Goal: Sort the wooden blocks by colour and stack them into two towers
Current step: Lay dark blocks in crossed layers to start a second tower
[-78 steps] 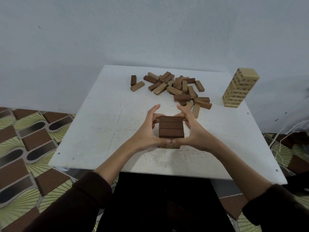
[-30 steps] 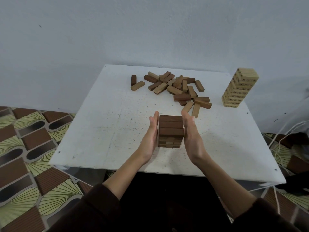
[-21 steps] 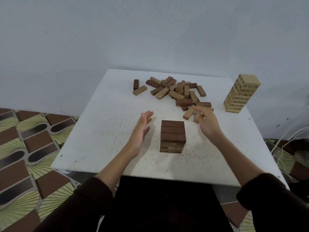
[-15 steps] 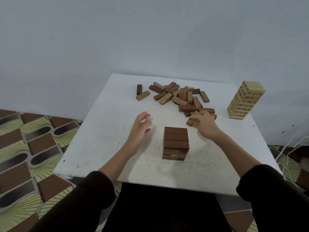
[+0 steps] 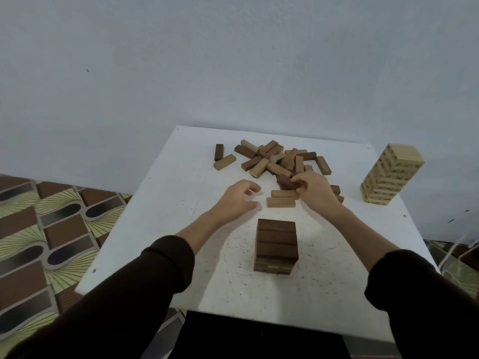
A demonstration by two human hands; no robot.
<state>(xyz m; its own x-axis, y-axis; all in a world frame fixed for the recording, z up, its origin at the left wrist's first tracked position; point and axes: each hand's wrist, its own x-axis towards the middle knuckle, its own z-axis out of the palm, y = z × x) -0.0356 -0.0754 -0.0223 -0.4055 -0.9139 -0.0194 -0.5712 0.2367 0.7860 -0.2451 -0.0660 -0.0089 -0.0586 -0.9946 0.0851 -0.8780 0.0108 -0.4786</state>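
A short tower of dark brown blocks (image 5: 276, 244) stands near the table's front middle. A taller tower of light blocks (image 5: 388, 174) stands at the right edge. A loose pile of dark and light blocks (image 5: 274, 158) lies at the back. My right hand (image 5: 315, 189) is at the pile's near edge, fingers closed on a dark brown block (image 5: 285, 181). Two light blocks (image 5: 282, 198) lie side by side just below that hand. My left hand (image 5: 238, 199) hovers left of them, fingers curled and apart, holding nothing.
The white table (image 5: 160, 216) ends at a grey wall behind. Patterned floor tiles (image 5: 39, 229) show on the left, and white cables (image 5: 458, 255) hang off the right side. A lone dark block (image 5: 218, 152) and a light block (image 5: 224, 162) lie left of the pile.
Both hands left the sides of the dark tower. My right hand reached to the pile and closed on a dark block; my left hand moved forward and left. The camera tilted.
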